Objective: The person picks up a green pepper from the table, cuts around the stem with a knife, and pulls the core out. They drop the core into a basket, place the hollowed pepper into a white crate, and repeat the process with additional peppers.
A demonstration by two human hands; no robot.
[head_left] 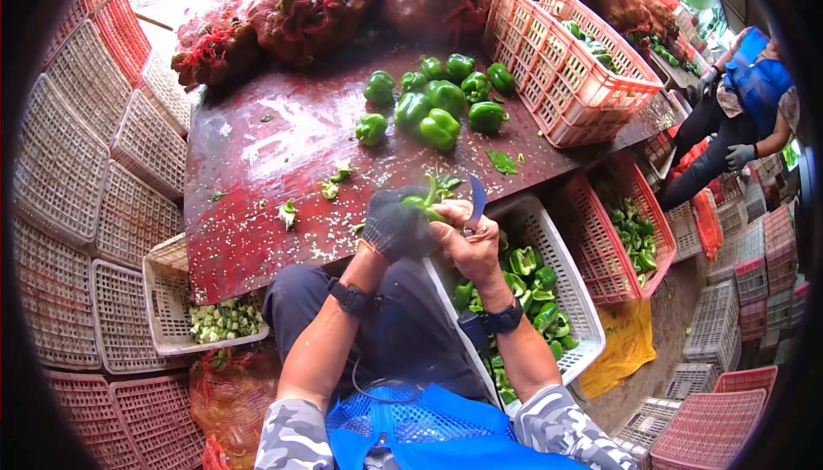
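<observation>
My left hand [393,226], in a dark knit glove, is closed around a green bell pepper [418,201] with its stem pointing up. My bare right hand [471,245] grips a small knife [477,197], its curved blade upright; the handle is mostly hidden by my fingers. Both hands meet above the near edge of a dark red table [231,187]. Several whole green bell peppers [440,129] lie farther back on it. Pale seeds and cut-off pepper cores [288,213] are scattered nearby. Beneath my right forearm, a white crate [573,305] holds cut green peppers [523,262].
A red-orange crate [566,84] stands at the table's right end. Full mesh sacks [313,7] line the back. At lower left, a white crate [163,320] holds pepper cores. A red crate [591,256] contains peppers. Another person [737,110] stands at right. Crates stack at left.
</observation>
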